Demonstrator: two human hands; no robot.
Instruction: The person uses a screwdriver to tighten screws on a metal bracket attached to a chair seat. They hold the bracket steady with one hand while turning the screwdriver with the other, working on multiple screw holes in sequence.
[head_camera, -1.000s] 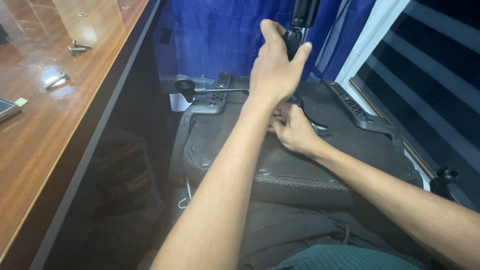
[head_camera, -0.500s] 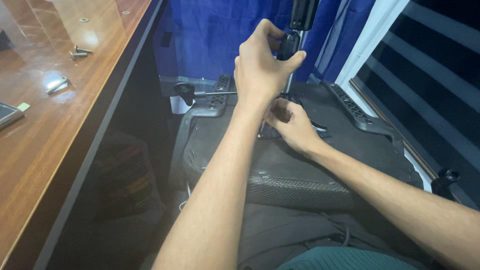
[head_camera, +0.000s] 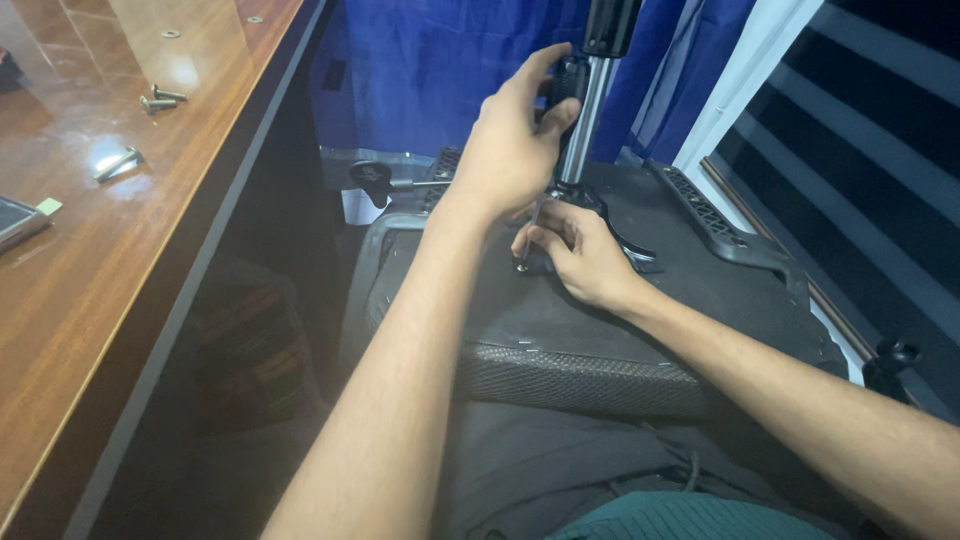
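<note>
An upturned black chair seat (head_camera: 640, 340) lies in front of me, with a chrome gas cylinder (head_camera: 583, 125) rising from its mechanism plate. My left hand (head_camera: 510, 150) is raised beside the cylinder, its fingers curled loosely around the black handle of a screwdriver (head_camera: 529, 238). The thin shaft runs down to the seat's underside. My right hand (head_camera: 575, 255) rests on the seat and pinches the shaft near its tip, just left of the cylinder's base.
A wooden table (head_camera: 90, 300) runs along the left, with loose bolts (head_camera: 157, 99) and a metal piece (head_camera: 116, 164) on it. A black-knobbed lever (head_camera: 375, 178) sticks out left of the seat. A black armrest bracket (head_camera: 720, 228) lies right. Blue cloth (head_camera: 430, 70) hangs behind.
My left hand has shifted a little left on the screwdriver handle and its fingers have loosened. My right hand stays at the shaft's tip.
</note>
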